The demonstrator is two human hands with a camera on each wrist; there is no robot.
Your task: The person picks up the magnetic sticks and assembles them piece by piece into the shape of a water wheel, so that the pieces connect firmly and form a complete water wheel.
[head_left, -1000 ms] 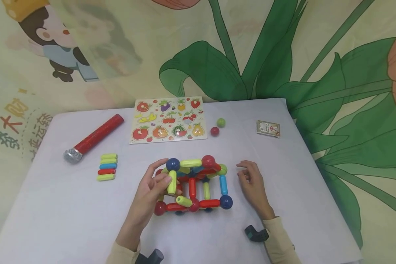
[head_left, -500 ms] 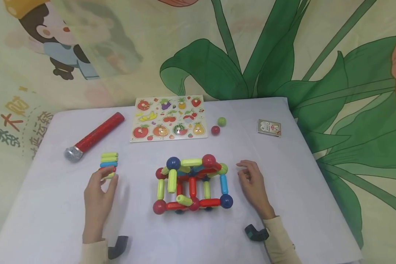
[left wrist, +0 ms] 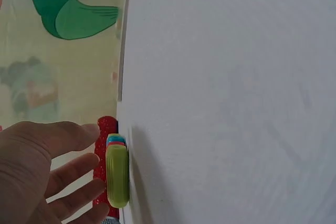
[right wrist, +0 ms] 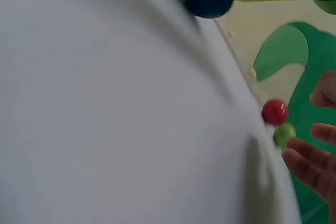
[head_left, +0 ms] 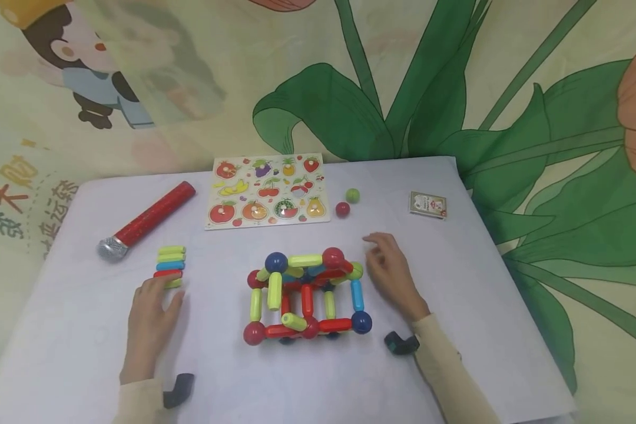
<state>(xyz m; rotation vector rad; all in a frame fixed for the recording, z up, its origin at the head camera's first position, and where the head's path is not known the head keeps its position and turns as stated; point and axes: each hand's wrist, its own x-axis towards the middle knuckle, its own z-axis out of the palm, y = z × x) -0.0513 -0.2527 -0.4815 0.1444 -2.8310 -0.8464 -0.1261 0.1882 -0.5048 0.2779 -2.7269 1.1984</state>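
Note:
My left hand (head_left: pixel 151 321) hovers at the near end of a row of magnetic rods (head_left: pixel 171 257), its fingertips partly covering the closest lime-green rod (left wrist: pixel 117 177). Thumb and fingers are spread, and none visibly grips that rod. A magnetic ball-and-rod frame (head_left: pixel 307 292) of blue, red and green balls stands mid-table. One green rod (head_left: pixel 275 291) hangs from its upper left blue ball, while another green rod (head_left: pixel 294 321) juts from a lower red ball. To the right of this frame, my right hand (head_left: pixel 391 274) is held loosely bent with nothing in it.
Behind the frame lie a fruit puzzle board (head_left: pixel 267 191), a red ball (head_left: pixel 342 209) and a green ball (head_left: pixel 353 195). A red toy microphone (head_left: pixel 147 221) rests at the left; a card box (head_left: pixel 427 205) sits at the back right.
My left hand has let go of the green rod on the frame and moved left to the row of rods. My right hand has shifted slightly up and left, towards the frame.

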